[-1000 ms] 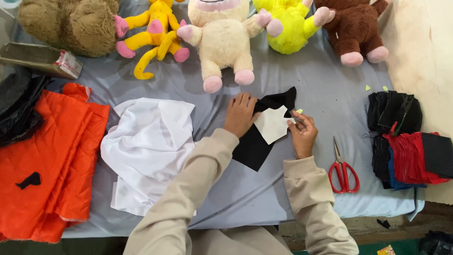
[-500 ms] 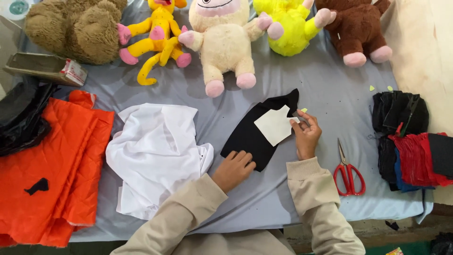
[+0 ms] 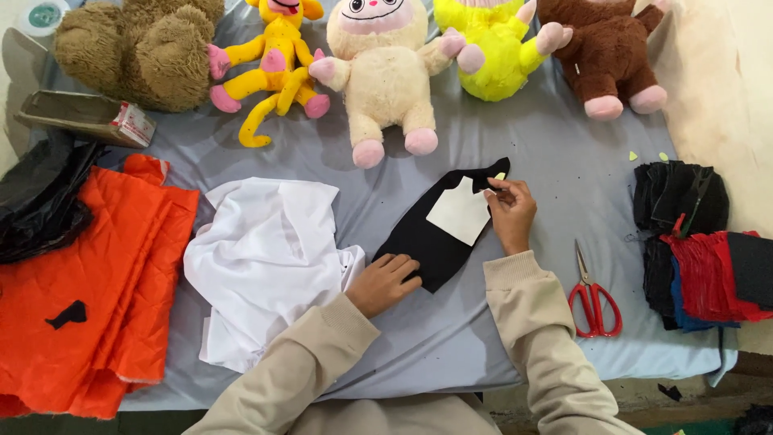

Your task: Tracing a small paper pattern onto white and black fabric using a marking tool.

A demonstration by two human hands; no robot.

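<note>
A black fabric piece (image 3: 431,238) lies on the grey cloth-covered table (image 3: 555,169), with a pale paper pattern (image 3: 460,213) on top of it. My left hand (image 3: 385,282) rests flat on the fabric's lower left end, pressing it down. My right hand (image 3: 509,211) pinches the fabric's upper right edge beside the pattern, where a small yellowish bit (image 3: 500,176) shows just above the fingers. Both sleeves are beige.
Red scissors (image 3: 592,296) lie right of my right arm. Crumpled white fabric (image 3: 266,258) and orange fabric (image 3: 88,282) lie to the left. Several plush toys (image 3: 385,76) line the far edge. Dark, red and blue cloth stacks (image 3: 696,242) sit at right.
My left hand moved from the fabric's upper part down to its lower left end. The black piece now lies stretched out more diagonally. My right hand stayed at the upper edge.
</note>
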